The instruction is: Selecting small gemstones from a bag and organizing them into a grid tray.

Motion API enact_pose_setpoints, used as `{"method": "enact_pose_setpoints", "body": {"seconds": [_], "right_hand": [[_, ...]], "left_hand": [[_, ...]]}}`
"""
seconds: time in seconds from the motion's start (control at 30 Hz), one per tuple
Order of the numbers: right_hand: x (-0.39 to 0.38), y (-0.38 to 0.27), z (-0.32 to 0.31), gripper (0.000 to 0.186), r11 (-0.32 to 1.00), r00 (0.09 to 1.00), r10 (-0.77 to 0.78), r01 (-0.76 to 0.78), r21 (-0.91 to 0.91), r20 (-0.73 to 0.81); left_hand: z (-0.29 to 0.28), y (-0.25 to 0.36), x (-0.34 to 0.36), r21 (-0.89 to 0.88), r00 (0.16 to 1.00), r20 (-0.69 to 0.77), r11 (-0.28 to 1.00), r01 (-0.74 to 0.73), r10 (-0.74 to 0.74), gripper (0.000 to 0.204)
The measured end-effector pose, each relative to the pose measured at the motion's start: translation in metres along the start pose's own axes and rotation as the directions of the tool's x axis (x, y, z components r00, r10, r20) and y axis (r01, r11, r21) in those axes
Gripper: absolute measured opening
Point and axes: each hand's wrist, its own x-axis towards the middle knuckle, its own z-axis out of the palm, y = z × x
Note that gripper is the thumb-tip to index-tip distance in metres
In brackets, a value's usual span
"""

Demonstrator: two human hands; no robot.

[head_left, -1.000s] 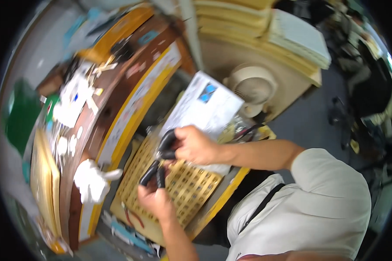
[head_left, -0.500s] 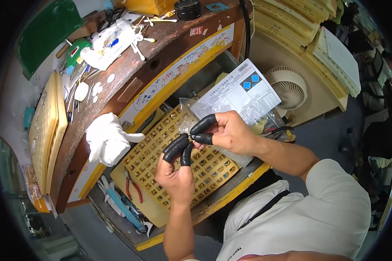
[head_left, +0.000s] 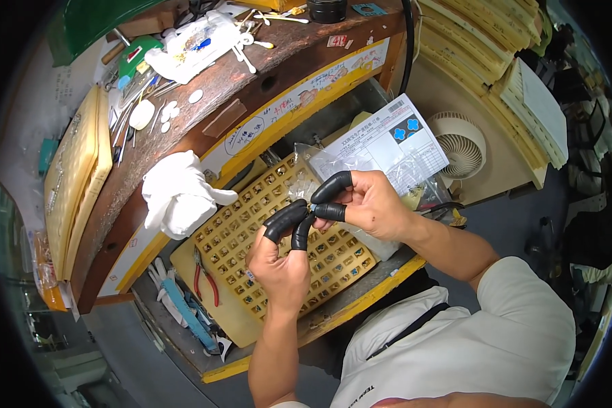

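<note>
My left hand point(head_left: 279, 270) and my right hand point(head_left: 368, 207), with black covers on the thumbs and index fingertips, pinch together at a tiny shiny piece point(head_left: 311, 209), too small to make out. Under them lies a yellow compartment tray point(head_left: 228, 238) holding rows of small metallic pieces, some blue. Red-handled pliers point(head_left: 208, 285) lie at its left side. A clear plastic bag point(head_left: 299, 183) and a printed sheet point(head_left: 381, 143) with blue shapes lie beyond my fingers.
A worn wooden bench point(head_left: 238, 85) carries swabs, tools and white discs. A white glove point(head_left: 180, 197) lies on its edge. Stacked yellow trays point(head_left: 472, 44) and a fan point(head_left: 459, 143) stand right. Blue-handled tools point(head_left: 190, 316) lie in the yellow-edged drawer.
A second ago my hands were a little apart in a blurred view. They have drawn together at the tiny piece; the view has shifted, bringing more of the bench into sight.
</note>
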Motion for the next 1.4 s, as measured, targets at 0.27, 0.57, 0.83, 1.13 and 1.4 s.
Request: {"method": "enact_pose_setpoints", "body": {"seconds": [0.27, 0.57, 0.83, 1.13, 1.4], "right_hand": [[-0.001, 0.003, 0.003, 0.011, 0.994, 0.998, -0.061, 0.059, -0.096, -0.015], [0.001, 0.006, -0.004, 0.016, 0.99, 0.999, -0.035, 0.04, -0.132, 0.034], [-0.001, 0.005, -0.001, 0.016, 0.992, 1.0, -0.003, 0.004, -0.127, 0.013], [0.0, -0.002, -0.004, 0.016, 0.998, 0.996, -0.024, 0.029, -0.064, 0.081], [-0.002, 0.0, -0.001, 0.021, 0.975, 0.99, -0.111, 0.125, -0.182, 0.082]], "left_hand": [[-0.009, 0.001, 0.003, 0.072, 0.993, 0.088, 0.994, -0.079, 0.073, 0.025], [-0.01, 0.004, 0.004, 0.135, 0.988, 0.113, 0.984, -0.117, 0.102, 0.03], [-0.009, 0.003, 0.003, 0.078, 0.998, 0.065, 0.997, -0.022, 0.017, 0.026], [-0.01, 0.002, 0.003, -0.208, 0.981, 0.056, 0.959, 0.195, -0.187, 0.018], [-0.011, 0.0, 0.002, -0.242, 0.979, 0.05, 0.949, 0.204, -0.197, 0.018]]}}
